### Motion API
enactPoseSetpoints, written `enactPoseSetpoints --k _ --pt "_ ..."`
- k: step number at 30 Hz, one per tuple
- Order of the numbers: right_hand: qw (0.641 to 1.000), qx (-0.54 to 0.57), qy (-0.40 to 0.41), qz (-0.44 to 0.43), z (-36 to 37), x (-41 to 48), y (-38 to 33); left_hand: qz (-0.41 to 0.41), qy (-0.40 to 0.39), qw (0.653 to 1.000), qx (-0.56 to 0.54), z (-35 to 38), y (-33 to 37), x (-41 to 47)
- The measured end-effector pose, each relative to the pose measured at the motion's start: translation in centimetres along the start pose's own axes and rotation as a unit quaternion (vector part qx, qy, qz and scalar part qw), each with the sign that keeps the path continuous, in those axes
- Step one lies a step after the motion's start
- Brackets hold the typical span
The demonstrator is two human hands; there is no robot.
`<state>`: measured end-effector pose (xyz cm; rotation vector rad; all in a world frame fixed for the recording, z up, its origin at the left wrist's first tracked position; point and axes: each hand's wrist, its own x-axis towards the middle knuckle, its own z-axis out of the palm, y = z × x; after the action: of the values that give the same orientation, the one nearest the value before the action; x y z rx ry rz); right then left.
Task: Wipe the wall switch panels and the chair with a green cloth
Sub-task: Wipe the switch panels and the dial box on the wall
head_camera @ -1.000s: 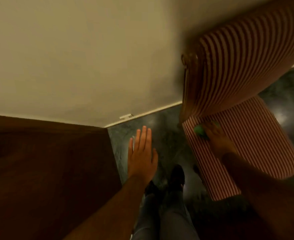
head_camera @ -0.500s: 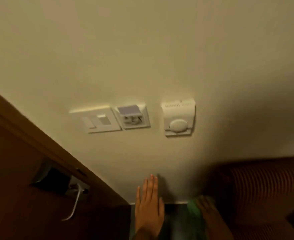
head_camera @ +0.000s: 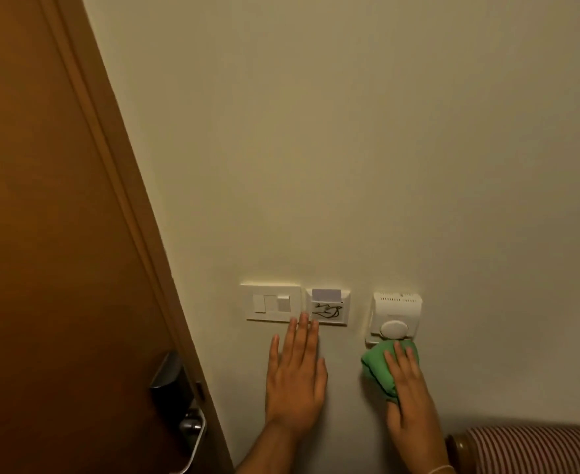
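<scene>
So the right hand (head_camera: 410, 388) presses the green cloth (head_camera: 381, 369) flat just under the thermostat (head_camera: 396, 314); left hand (head_camera: 295, 378) open, empty. Switch panels left of it and chair (head_camera: 535, 448) look pending.

A wide stretch of bare cream wall (head_camera: 350, 131) is lying open above the three white wall panels. The brown wooden door (head_camera: 42, 234) with its dark lock and metal handle (head_camera: 182, 408) is closing off the left side. The left hand (head_camera: 295, 378), fingers spread flat, is filling the wall below the white switch plate (head_camera: 270, 302) and white key-card holder (head_camera: 327, 307). A narrow gap of bare wall is separating it from the right hand (head_camera: 408, 398), which is pressing a bunched green cloth (head_camera: 381, 367) just beneath the white thermostat box (head_camera: 396, 316). The red-striped upholstered chair back (head_camera: 528, 449) is blocking the lower right.
</scene>
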<state>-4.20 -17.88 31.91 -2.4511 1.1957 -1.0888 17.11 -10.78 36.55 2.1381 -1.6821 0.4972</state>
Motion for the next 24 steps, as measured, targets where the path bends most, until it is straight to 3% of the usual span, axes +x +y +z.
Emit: enactPoseSetpoints --k 4,16,24 --pt "0.998 0.005 0.056 -0.028 -1.8 1.4 -2.6 0.028 0.084 0.996 -0.008 -1.8 -1.2 2.4" --pt "0.977 -0.042 0.166 -0.127 -5.3 6.6 -7.0 0.065 0.188 0.980 0.000 -5.6 -4.0 8.9" --pt "0.975 -0.061 0.162 -0.138 -4.7 10.8 -9.4 0.051 0.249 0.967 -0.028 -10.4 -5.2 15.6"
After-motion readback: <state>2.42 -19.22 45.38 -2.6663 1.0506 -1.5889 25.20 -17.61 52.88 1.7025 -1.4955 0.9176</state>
